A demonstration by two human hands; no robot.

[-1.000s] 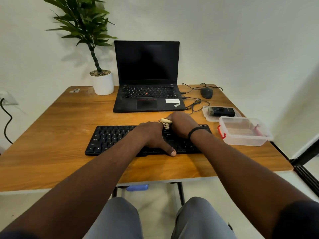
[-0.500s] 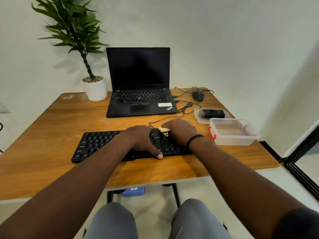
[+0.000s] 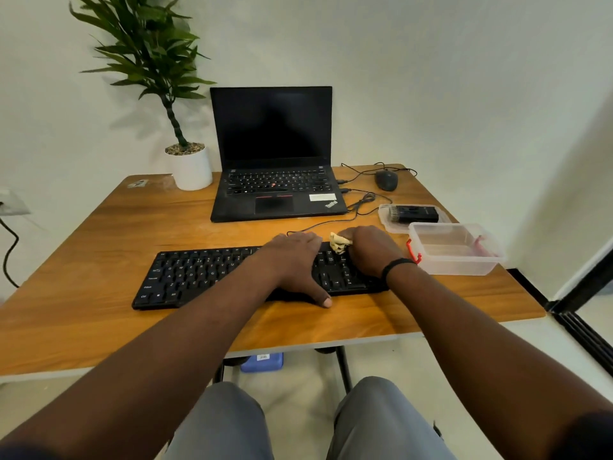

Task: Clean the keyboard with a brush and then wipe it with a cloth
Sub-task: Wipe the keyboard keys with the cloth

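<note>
**Cloth on the keyboard's right end**

The black keyboard (image 3: 232, 273) lies near the wooden table's (image 3: 99, 227) front edge. The right hand (image 3: 371, 250) bunches a cream cloth (image 3: 339, 243) against its keys; the left hand (image 3: 295, 263) rests flat, fingers straight. Behind stand a laptop (image 3: 275, 154), mouse (image 3: 386, 180) and potted plant (image 3: 189, 161) against the white wall; a clear container (image 3: 454, 250) sits at the right edge.

we see a flat black plastic keyboard (image 3: 212, 273) with pale lettering on a warm orange-brown wooden table (image 3: 99, 234) with streaked grain. the crumpled cloth (image 3: 339, 243) is cream-yellow. the open black laptop (image 3: 275, 180) shows red trackpad accents, and the clear plastic box (image 3: 454, 249) has red clips. the round plant pot (image 3: 192, 167) is white.
</note>
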